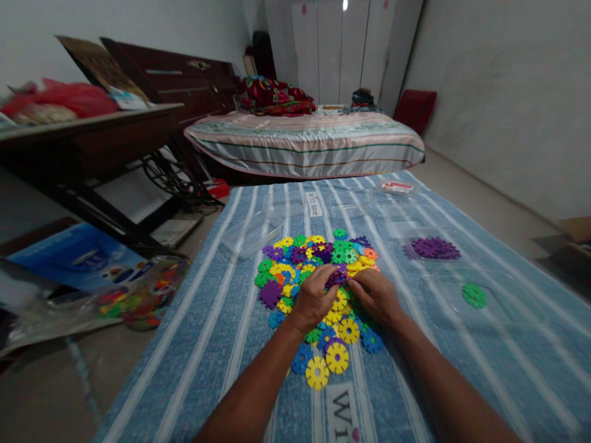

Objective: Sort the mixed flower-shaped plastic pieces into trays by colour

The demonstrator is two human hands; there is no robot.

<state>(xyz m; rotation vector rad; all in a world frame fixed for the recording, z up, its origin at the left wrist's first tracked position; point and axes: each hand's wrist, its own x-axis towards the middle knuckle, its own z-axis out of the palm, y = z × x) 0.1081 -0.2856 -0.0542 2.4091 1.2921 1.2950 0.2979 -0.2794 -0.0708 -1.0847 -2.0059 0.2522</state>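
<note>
L hand + R hand | pinch purple disc | over disc pile

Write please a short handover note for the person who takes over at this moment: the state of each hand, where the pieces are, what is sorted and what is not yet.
Left hand: fingers closed on purple pieces over the pile.
Right hand: pinching the same purple pieces from the other side.
Mixed pile of coloured discs: on the blue striped mat, in front of both hands.
Done: a group of purple discs lies apart at right; one green disc lies nearer, also apart.
Left: most of the pile is unsorted, with yellow, green, blue, orange and purple mixed.
</note>
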